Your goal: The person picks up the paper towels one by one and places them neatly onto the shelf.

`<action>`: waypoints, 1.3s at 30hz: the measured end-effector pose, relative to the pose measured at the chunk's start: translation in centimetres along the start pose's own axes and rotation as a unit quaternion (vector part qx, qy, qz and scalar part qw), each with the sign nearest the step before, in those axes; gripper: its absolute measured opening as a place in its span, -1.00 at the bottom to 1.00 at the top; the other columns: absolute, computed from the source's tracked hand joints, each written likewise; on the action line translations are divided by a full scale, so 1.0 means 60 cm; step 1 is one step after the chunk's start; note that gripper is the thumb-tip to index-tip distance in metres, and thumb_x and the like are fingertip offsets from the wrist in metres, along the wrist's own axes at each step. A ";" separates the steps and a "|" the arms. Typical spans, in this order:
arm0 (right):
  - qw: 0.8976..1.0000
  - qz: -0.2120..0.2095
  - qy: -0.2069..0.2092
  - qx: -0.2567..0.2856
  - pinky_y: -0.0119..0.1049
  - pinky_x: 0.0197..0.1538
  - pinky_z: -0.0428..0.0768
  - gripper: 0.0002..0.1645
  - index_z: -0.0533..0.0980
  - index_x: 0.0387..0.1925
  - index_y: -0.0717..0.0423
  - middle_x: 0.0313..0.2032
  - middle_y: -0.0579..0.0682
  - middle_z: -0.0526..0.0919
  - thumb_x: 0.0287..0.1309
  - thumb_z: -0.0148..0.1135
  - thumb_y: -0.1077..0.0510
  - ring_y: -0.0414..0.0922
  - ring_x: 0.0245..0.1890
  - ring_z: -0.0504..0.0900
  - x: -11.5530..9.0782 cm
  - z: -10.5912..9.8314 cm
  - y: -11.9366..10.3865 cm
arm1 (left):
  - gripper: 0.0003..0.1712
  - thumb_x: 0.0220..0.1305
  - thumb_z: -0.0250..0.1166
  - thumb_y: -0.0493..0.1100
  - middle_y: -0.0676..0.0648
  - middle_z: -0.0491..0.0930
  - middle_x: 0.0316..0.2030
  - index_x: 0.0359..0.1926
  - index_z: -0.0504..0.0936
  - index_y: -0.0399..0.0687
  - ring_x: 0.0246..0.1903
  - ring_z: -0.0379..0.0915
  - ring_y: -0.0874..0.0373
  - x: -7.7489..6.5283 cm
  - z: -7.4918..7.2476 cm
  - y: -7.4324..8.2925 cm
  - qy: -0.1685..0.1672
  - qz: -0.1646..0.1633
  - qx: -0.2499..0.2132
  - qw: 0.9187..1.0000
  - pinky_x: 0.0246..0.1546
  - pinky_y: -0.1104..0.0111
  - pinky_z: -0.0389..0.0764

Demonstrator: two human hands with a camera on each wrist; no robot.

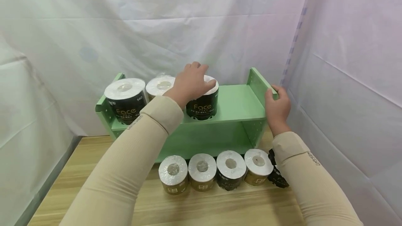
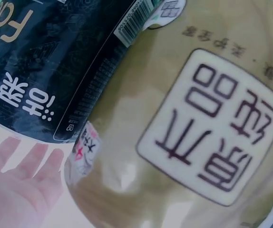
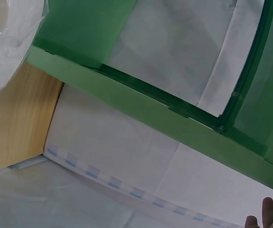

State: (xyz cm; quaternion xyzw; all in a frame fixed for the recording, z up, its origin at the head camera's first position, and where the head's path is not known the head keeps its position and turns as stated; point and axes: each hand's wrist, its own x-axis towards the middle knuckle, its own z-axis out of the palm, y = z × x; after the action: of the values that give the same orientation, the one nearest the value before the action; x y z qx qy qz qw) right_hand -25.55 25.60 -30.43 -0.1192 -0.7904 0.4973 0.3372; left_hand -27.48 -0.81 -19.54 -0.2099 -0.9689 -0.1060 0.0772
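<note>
A green two-tier shelf [image 1: 238,102] carries toilet paper rolls on its upper board. My left hand [image 1: 191,83] reaches over a black-wrapped toilet roll [image 1: 202,107], fingers spread and partly covering its white top. In the left wrist view those fingers [image 2: 32,166] are extended beside the black roll; whether they touch it I cannot tell. A gold-wrapped roll [image 2: 112,142] fills much of that view. My right hand [image 1: 277,105] grips the front top of the shelf's right side panel [image 1: 262,84]. In the right wrist view only a few fingertips [image 3: 268,209] show, by the green frame.
Another black roll [image 1: 125,102] and a wrapped roll [image 1: 160,85] stand toward the shelf's left end. Several rolls [image 1: 202,168] line the wooden table [image 1: 220,208] before the shelf. A black object [image 1: 277,179] lies by my right sleeve. White sheeting [image 1: 157,34] hangs behind.
</note>
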 end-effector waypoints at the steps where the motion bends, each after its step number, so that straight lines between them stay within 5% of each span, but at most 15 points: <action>1: 1.000 -0.003 0.003 0.000 -0.08 0.21 0.45 -0.51 0.50 0.17 0.15 0.18 0.07 0.53 0.38 -0.01 -0.04 -0.03 0.22 0.44 0.001 0.000 0.000 | -0.31 0.34 -0.02 0.16 -0.19 0.23 0.31 0.40 0.25 -0.04 0.28 0.14 -0.13 -0.001 0.000 -0.001 0.012 0.004 -0.002 1.000 0.09 0.04 0.47; 13: 0.999 -0.020 0.016 -0.022 -0.09 0.16 0.50 -0.54 0.51 0.15 0.18 0.15 0.09 0.56 0.34 0.05 0.03 -0.02 0.18 0.49 0.009 0.003 0.006 | -0.42 0.35 0.05 0.02 -0.17 0.35 0.25 0.33 0.37 -0.09 0.24 0.25 -0.09 -0.025 0.001 -0.016 0.111 0.044 -0.018 0.993 0.05 0.07 0.50; 22: 0.999 -0.022 0.022 -0.024 -0.07 0.07 0.53 -0.55 0.51 0.13 0.21 0.11 0.13 0.57 0.32 0.06 0.05 0.03 0.05 0.53 0.008 0.006 0.004 | -0.45 0.34 0.08 -0.02 -0.19 0.39 0.21 0.29 0.41 -0.13 0.21 0.29 -0.10 -0.050 0.010 -0.026 0.143 0.059 -0.024 0.988 0.10 0.07 0.48; 31: 0.999 -0.027 0.009 -0.026 -0.04 0.14 0.48 -0.54 0.49 0.16 0.20 0.14 0.13 0.54 0.34 0.05 0.04 0.05 0.13 0.50 0.011 0.006 0.008 | -0.52 0.30 0.15 -0.09 -0.20 0.47 0.10 0.19 0.49 -0.18 0.12 0.37 -0.09 -0.078 0.024 -0.049 0.215 0.092 -0.025 0.972 -0.17 0.06 0.61; 39: 0.999 -0.022 0.002 -0.034 -0.02 0.14 0.47 -0.52 0.47 0.19 0.18 0.16 0.14 0.53 0.33 0.04 0.04 0.06 0.13 0.49 0.011 0.004 0.008 | -0.52 0.28 0.17 -0.10 -0.22 0.47 0.11 0.18 0.50 -0.21 0.10 0.39 -0.11 -0.096 0.031 -0.071 0.236 0.095 -0.012 0.967 -0.18 0.03 0.61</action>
State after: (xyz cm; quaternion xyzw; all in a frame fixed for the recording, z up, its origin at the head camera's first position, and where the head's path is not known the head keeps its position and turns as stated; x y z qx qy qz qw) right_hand -26.27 26.01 -30.64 -0.1145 -0.8088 0.4620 0.3455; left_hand -24.29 -6.42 -23.19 -0.2709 -0.8975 -0.1562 0.3109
